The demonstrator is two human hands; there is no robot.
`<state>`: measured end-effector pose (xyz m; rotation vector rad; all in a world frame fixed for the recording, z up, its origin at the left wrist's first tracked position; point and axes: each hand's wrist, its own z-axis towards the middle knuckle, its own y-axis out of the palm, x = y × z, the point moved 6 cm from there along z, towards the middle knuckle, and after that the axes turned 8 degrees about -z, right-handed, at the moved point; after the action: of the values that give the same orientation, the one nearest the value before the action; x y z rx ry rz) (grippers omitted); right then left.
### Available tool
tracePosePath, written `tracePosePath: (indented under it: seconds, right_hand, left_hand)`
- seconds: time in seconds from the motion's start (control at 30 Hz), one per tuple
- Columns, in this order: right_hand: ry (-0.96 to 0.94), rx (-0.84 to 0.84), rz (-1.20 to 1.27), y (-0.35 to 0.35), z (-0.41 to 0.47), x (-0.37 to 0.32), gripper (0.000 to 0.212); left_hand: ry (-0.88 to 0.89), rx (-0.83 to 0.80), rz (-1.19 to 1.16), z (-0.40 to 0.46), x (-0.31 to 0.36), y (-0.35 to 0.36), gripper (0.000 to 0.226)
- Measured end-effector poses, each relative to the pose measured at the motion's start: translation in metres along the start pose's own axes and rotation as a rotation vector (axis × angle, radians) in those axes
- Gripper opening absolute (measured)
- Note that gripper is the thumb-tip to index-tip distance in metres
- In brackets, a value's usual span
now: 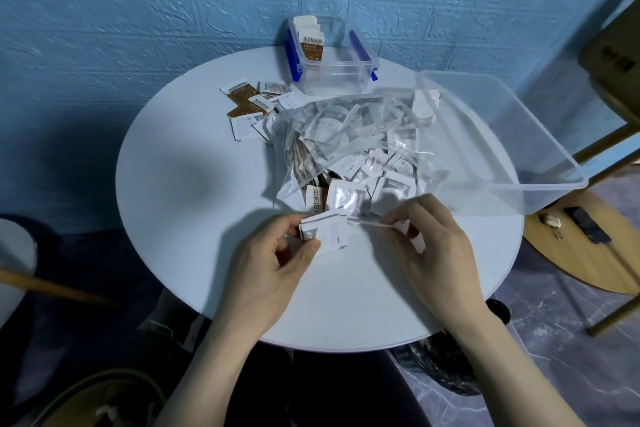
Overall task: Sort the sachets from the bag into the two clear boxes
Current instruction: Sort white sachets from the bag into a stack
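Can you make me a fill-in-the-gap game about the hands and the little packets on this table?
1. The left hand holds a small stack of white sachets just above the ____ table.
2. The small clear box by the wall has ____ clips.
3. The brown sachets stand in the ____ clear box.
4. The bag lies between the small clear box and the ____.

Missing words: round; blue; small; hands

A round white table (194, 204) carries a clear plastic bag of sachets (349, 146), loose brown-and-white sachets (254, 106), a blue-latched clear box (332, 59) and a larger clear box (502, 139).
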<state>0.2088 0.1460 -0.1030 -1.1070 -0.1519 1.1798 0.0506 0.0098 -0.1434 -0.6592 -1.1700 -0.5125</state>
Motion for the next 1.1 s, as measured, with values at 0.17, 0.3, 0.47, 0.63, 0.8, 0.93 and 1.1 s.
tracePosePath:
  seconds: [0.17,0.3,0.47,0.63,0.8,0.93,1.1]
  right_hand:
    - [-0.005,-0.151,0.048,-0.002,-0.021,0.007,0.036]
    - [0.029,-0.198,0.083,-0.003,-0.019,0.007,0.044]
    - [0.082,-0.318,0.021,0.005,-0.01,0.01,0.053]
    - [0.182,-0.463,0.07,0.012,-0.001,0.014,0.059]
    - [0.228,-0.462,0.16,0.012,-0.002,0.014,0.042]
    - [0.271,-0.43,0.39,0.008,-0.007,0.01,0.03]
    - [0.23,-0.385,0.503,0.007,-0.009,-0.006,0.023]
  left_hand:
    - [0.013,-0.017,0.002,0.0,0.0,0.002,0.031]
    - [0.015,0.013,-0.004,0.001,-0.006,-0.001,0.024]
    - [0.008,-0.015,-0.016,0.0,-0.003,0.001,0.029]
    - [-0.007,-0.018,-0.037,0.0,-0.004,0.0,0.023]
    - [-0.002,-0.035,-0.05,0.0,-0.001,0.001,0.032]
    - [-0.024,-0.012,-0.057,0.001,-0.007,-0.001,0.029]
    - [-0.043,-0.039,-0.162,0.002,-0.004,0.001,0.037]
